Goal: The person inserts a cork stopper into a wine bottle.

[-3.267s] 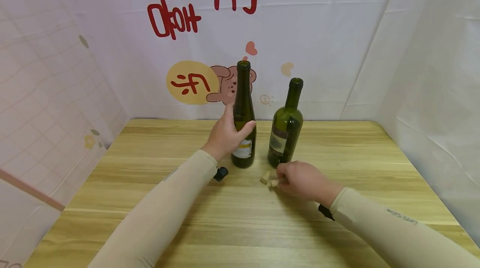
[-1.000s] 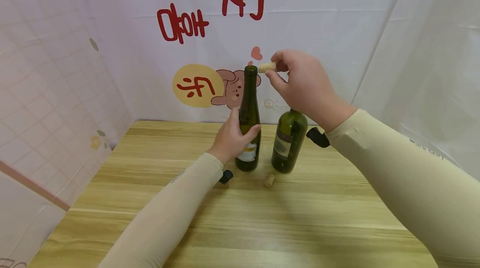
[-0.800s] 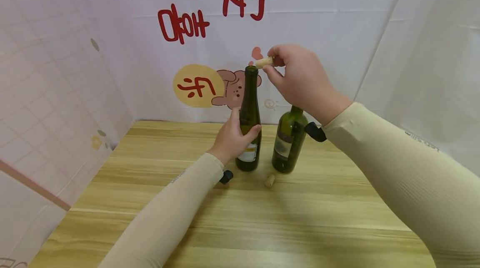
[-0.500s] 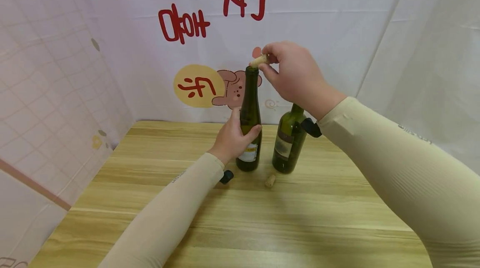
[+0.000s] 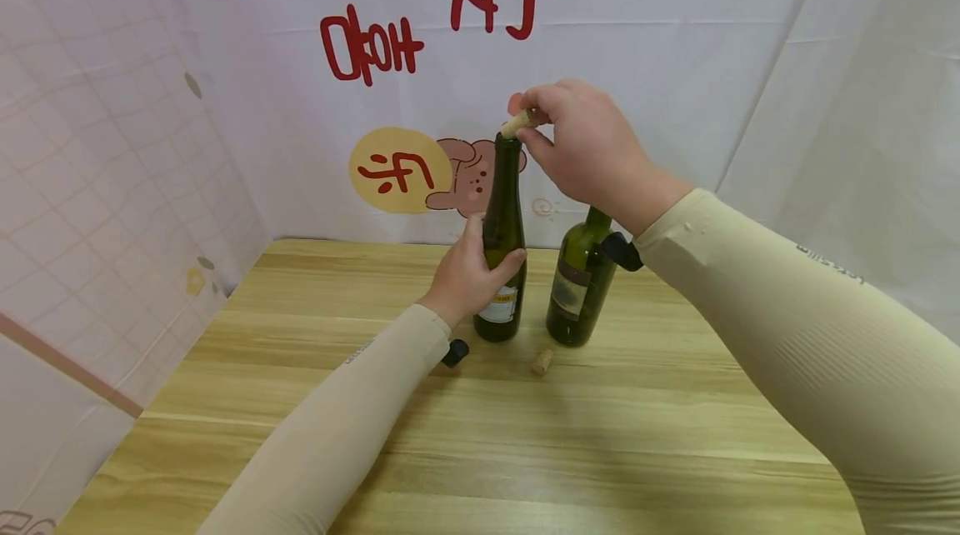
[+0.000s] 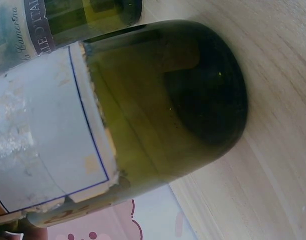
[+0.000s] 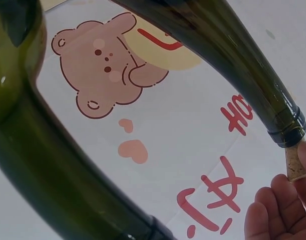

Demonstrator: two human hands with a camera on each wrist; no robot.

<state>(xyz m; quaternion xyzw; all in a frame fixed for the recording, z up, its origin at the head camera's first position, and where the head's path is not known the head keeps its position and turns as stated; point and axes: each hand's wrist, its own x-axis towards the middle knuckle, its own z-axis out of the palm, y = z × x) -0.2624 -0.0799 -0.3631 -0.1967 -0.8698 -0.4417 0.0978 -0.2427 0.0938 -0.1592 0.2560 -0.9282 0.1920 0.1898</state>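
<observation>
A slim green wine bottle stands upright on the wooden table, its pale label large in the left wrist view. My left hand grips it around the body, thumb across the front. At its mouth, my right hand pinches a cork between thumb and fingers. The cork leans to the right in the head view, its lower end at the bottle's opening; the right wrist view shows that cork right at the rim. A second cork lies on the table in front of the bottles.
Close to the right stands another green wine bottle with a dark and cream label, its neck top hidden behind my right hand and wrist. The wooden table meets a white printed cloth at the back. Cloth also hangs along both sides.
My right hand has picked up one of two corks from the table, raised it to the slim bottle's mouth and tilted its lower end onto the opening. The left hand keeps its grip.
</observation>
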